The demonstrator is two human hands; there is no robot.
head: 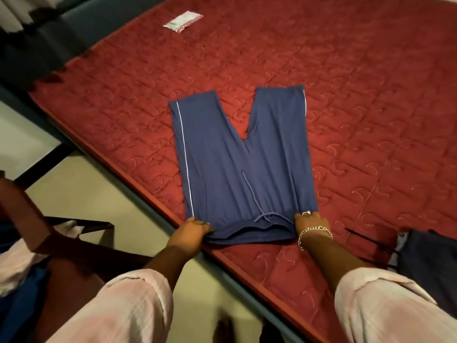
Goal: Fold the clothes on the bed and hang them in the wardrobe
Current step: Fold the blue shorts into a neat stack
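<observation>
Lying flat on the red quilted bed, a pair of blue trousers is spread out with its two legs pointing away from the person and parted in a V. White piping runs down each outer seam, and a drawstring lies tied near the waistband, which sits at the near edge of the mattress. The left hand grips the left corner of the waistband, fingers curled over the cloth. The right hand holds the right corner, its fingers bent down on the fabric; it wears a ring and a chain bracelet at the wrist. Both forearms come out of rolled pale pink sleeves. A dark garment lies on the bed to the right, well apart from the trousers. A small clear packet rests at the far side of the bed.
</observation>
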